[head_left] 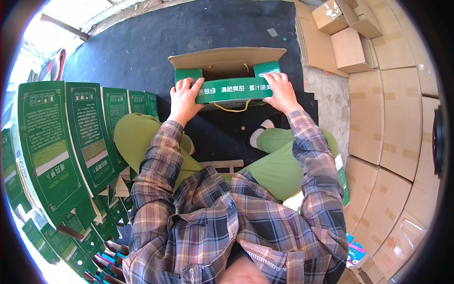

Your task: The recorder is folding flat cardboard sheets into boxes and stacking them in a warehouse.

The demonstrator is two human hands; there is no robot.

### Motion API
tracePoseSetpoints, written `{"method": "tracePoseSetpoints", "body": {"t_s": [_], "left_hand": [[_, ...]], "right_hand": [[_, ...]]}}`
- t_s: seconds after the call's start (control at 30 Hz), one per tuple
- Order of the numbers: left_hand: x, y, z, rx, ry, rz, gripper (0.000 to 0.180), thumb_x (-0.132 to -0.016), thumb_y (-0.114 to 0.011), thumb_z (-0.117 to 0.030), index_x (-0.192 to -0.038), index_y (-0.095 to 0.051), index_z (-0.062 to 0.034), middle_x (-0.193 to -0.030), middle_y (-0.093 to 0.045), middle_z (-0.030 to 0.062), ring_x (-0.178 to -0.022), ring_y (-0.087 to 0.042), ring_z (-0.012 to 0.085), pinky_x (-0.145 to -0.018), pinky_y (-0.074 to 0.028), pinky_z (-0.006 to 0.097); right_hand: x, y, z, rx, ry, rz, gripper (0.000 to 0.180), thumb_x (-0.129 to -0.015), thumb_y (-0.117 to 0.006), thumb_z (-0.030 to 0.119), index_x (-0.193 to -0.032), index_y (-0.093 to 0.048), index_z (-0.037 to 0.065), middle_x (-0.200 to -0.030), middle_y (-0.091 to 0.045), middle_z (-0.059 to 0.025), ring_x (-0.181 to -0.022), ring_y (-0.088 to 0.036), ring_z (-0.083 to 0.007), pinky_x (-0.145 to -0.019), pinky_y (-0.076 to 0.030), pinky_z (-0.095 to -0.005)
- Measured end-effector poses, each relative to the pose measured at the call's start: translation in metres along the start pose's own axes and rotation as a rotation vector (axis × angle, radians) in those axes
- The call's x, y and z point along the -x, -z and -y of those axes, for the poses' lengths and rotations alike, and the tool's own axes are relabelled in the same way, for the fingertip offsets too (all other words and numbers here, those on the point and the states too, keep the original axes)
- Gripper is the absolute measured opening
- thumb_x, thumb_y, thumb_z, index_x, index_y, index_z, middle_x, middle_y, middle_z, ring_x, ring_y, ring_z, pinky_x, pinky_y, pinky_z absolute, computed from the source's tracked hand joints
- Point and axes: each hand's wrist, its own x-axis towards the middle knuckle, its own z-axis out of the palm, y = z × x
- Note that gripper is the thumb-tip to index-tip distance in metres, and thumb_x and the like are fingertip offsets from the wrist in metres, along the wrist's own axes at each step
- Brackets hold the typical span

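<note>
Field notes, step in hand: I'd call it working the near flap.

L grip (187, 99): bare hand, clamped on L end of the green front flap (234, 91), fingers bent round the corner by the L side flap (189, 74). R grip (282, 96): same hold, R end, fingers over the corner by the R side flap (267, 69). Can't tell how hard either presses; undersides of fingers hidden.

Green carton (228, 72) is btwn the two grips, mouth up, ahead of the feet, over the black sheet (132, 52). Base hidden, so can't confirm it's resting flat. Back flap (227, 58) stands up & away on far side, brown inner face showing. Yellow cord handle (231, 110) loops down the near side, below the front flap.

To do it well, IMO: equal pressure both ends so the crease runs straight; thumbs near the corners, not mid-span, or the board may bow. Keep side flaps square, else a corner could snag. Mind the cord: don't let it pinch in the fold.

Further out: printed green cartons (45, 156) stand in rows on L, brown cartons (364, 111) stacked on R. Both well apart from the grips; I'd keep elbows in on L.
</note>
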Motion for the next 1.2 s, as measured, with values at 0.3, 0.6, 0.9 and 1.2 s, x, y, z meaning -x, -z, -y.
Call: {"method": "tracePoseSetpoints", "body": {"t_s": [0.3, 0.6, 0.9, 1.2], "left_hand": [[-0.002, -0.003, 0.008, 0.044, -0.004, -0.046, 0.079, -0.051, -0.081, -0.017, -0.124, -0.049, -0.0209, -0.109, -0.048, 0.0045, -0.110, -0.044, 0.0260, -0.082, -0.040, 0.045], [-0.006, -0.005, 0.010, 0.061, -0.013, 0.063, 0.084, -0.051, -0.082, -0.025, -0.128, -0.047, -0.0237, -0.109, -0.048, 0.0047, -0.110, -0.043, 0.0253, -0.084, -0.037, 0.044], [-0.002, -0.004, 0.010, -0.122, -0.043, -0.073, 0.090, -0.054, -0.080, -0.038, -0.132, -0.041, -0.0194, -0.120, -0.043, 0.0076, -0.117, -0.036, 0.0281, -0.097, -0.024, 0.048], [0.007, 0.003, 0.001, 0.005, -0.189, 0.037, 0.073, -0.055, -0.080, -0.030, -0.119, -0.050, -0.0089, -0.103, -0.052, 0.0070, -0.103, -0.047, 0.0253, -0.086, -0.036, 0.039]], "right_hand": [[-0.004, 0.001, 0.001, -0.031, 0.044, -0.009, 0.077, -0.057, -0.078, 0.016, -0.126, -0.045, 0.009, -0.118, -0.049, -0.0085, -0.113, -0.042, -0.0293, -0.089, -0.042, -0.0410], [0.000, 0.002, -0.002, 0.020, 0.019, 0.094, 0.083, -0.061, -0.078, 0.020, -0.133, -0.038, 0.009, -0.122, -0.047, -0.0101, -0.116, -0.041, -0.0282, -0.092, -0.040, -0.0400], [-0.010, -0.012, 0.013, 0.052, 0.034, 0.066, 0.093, -0.064, -0.076, 0.022, -0.140, -0.022, 0.010, -0.141, -0.030, -0.0115, -0.134, -0.022, -0.0270, -0.100, -0.030, -0.0467], [0.004, -0.012, 0.019, 0.091, -0.072, 0.081, 0.096, -0.061, -0.076, 0.012, -0.141, -0.022, 0.012, -0.145, -0.024, -0.0119, -0.135, -0.020, -0.0315, -0.102, -0.031, -0.0460]]}}
